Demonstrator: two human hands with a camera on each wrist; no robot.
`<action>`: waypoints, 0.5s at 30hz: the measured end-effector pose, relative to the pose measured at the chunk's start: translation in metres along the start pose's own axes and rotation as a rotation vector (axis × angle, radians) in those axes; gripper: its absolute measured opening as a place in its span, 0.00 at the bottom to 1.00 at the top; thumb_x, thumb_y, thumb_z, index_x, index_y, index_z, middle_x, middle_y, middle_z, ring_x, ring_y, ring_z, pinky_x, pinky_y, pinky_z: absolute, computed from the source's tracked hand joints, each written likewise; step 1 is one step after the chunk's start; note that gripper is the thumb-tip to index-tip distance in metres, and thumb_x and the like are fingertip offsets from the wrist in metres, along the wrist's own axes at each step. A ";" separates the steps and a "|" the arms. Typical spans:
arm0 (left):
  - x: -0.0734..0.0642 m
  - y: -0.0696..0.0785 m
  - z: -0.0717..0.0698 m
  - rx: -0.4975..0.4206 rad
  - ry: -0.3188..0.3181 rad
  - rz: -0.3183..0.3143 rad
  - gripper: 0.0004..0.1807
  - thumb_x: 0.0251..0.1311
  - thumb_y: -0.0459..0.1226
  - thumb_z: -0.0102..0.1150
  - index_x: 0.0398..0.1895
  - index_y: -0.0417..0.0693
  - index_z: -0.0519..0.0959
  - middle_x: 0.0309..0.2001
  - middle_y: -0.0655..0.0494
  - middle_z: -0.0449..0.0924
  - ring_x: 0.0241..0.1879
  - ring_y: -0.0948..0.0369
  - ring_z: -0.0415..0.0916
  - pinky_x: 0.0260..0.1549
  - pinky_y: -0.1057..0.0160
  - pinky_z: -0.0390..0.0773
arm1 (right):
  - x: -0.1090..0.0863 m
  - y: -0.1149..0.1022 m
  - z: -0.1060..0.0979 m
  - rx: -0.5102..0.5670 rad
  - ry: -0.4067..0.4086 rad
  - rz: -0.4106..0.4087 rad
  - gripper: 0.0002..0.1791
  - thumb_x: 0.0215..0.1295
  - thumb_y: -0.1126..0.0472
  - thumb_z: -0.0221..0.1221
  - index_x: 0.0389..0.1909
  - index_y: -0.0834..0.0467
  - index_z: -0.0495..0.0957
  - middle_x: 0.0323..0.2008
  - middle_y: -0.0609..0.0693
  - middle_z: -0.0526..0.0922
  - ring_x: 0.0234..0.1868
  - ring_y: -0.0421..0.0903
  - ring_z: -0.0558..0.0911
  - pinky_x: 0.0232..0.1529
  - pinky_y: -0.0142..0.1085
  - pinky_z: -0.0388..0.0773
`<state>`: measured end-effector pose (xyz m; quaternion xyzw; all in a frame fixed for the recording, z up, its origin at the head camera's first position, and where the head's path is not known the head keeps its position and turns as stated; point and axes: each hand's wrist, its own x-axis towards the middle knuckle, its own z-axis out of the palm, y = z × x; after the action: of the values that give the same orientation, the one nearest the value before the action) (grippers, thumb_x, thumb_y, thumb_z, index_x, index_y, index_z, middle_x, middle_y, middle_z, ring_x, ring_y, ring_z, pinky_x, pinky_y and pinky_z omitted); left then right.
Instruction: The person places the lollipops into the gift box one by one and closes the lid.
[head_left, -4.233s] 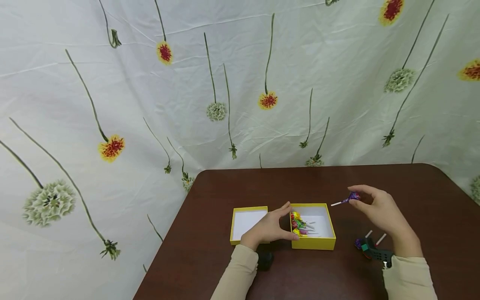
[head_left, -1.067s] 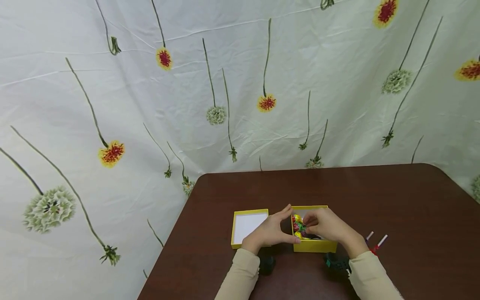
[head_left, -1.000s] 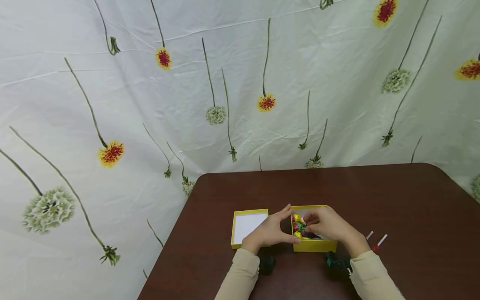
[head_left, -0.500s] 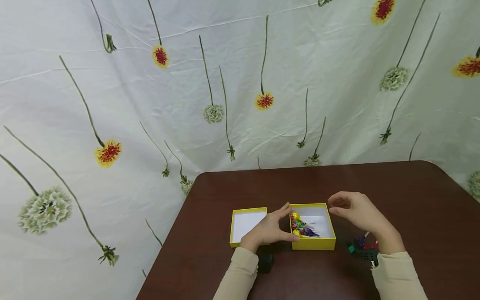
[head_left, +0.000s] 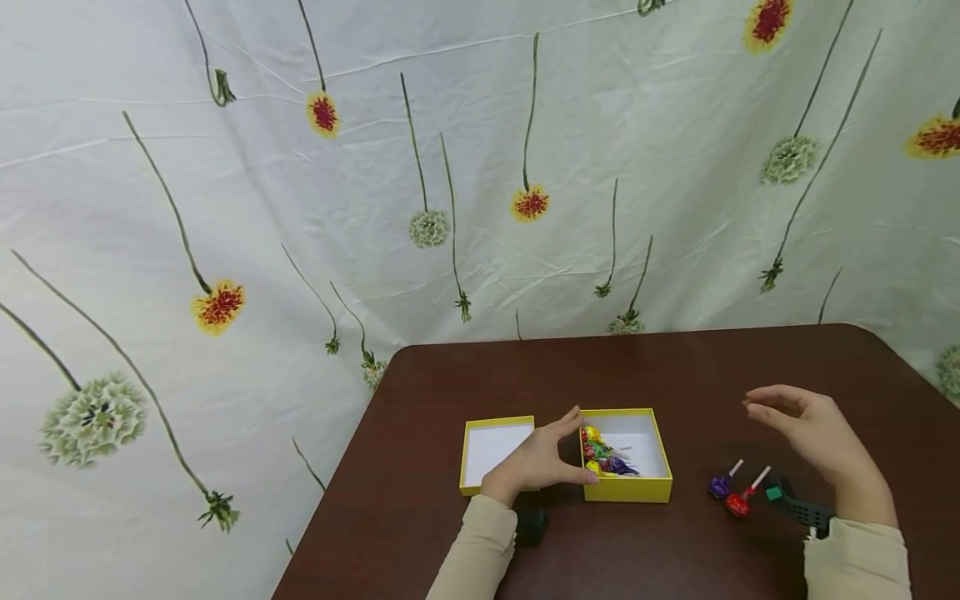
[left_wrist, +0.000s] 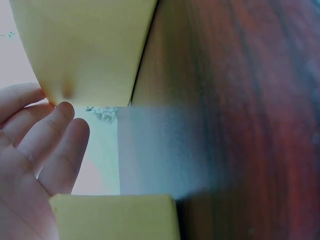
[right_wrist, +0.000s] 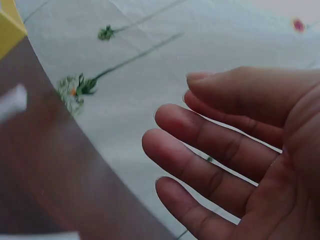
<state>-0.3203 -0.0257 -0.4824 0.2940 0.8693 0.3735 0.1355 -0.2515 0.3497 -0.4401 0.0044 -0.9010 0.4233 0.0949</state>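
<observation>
On the table, my left hand spans the left side of a yellow box, thumb at the near corner and fingers at the far one. The left wrist view has its fingertips right at the box's yellow wall. Several wrapped lollipops lie along the left inside of the box, sticks to the right. My right hand hovers further right, holding nothing, its fingers loosely bent in the right wrist view. Just left of that wrist lie a purple lollipop and a red lollipop.
A shallow yellow lid with a white inside lies left of the box, partly behind my left hand. Wrist camera gear sits under my right wrist. A flowered white cloth hangs behind the dark brown table.
My right hand held a purple lollipop, reached into the box, and has come back out to the right without it. That lollipop now lies inside the box. My left hand stays at the box.
</observation>
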 end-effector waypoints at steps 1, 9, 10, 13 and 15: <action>0.000 0.000 0.000 0.001 0.000 0.000 0.50 0.54 0.53 0.73 0.78 0.56 0.60 0.81 0.66 0.46 0.78 0.52 0.53 0.71 0.45 0.65 | 0.000 0.008 -0.001 0.009 0.003 0.024 0.25 0.74 0.49 0.57 0.58 0.67 0.78 0.49 0.55 0.86 0.37 0.18 0.73 0.41 0.41 0.81; 0.000 -0.002 0.003 0.003 0.000 0.004 0.51 0.53 0.54 0.74 0.78 0.57 0.59 0.81 0.63 0.47 0.78 0.51 0.54 0.70 0.44 0.66 | -0.004 0.055 0.008 0.081 -0.108 0.115 0.28 0.71 0.53 0.61 0.58 0.73 0.75 0.45 0.50 0.89 0.37 0.19 0.76 0.37 0.24 0.76; 0.000 -0.002 0.003 0.001 0.000 0.004 0.51 0.53 0.54 0.73 0.78 0.57 0.59 0.81 0.64 0.47 0.78 0.51 0.54 0.70 0.44 0.66 | -0.003 0.057 0.010 0.081 -0.128 0.107 0.27 0.70 0.55 0.62 0.58 0.73 0.75 0.46 0.54 0.89 0.38 0.20 0.76 0.37 0.24 0.76; 0.000 -0.003 0.002 -0.011 0.001 0.007 0.50 0.53 0.54 0.74 0.78 0.58 0.60 0.81 0.67 0.46 0.78 0.52 0.53 0.70 0.44 0.66 | -0.001 0.059 0.017 0.083 -0.192 0.075 0.26 0.69 0.58 0.63 0.58 0.74 0.75 0.49 0.63 0.86 0.38 0.22 0.77 0.38 0.24 0.77; 0.000 -0.002 0.001 -0.021 0.004 0.009 0.50 0.53 0.53 0.74 0.78 0.59 0.61 0.80 0.68 0.46 0.78 0.52 0.53 0.70 0.44 0.65 | 0.001 0.059 0.020 0.089 -0.240 0.044 0.25 0.68 0.60 0.63 0.58 0.75 0.75 0.49 0.66 0.85 0.38 0.24 0.79 0.39 0.26 0.78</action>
<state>-0.3212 -0.0262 -0.4844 0.2958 0.8642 0.3841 0.1349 -0.2610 0.3723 -0.4972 0.0396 -0.8861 0.4612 -0.0231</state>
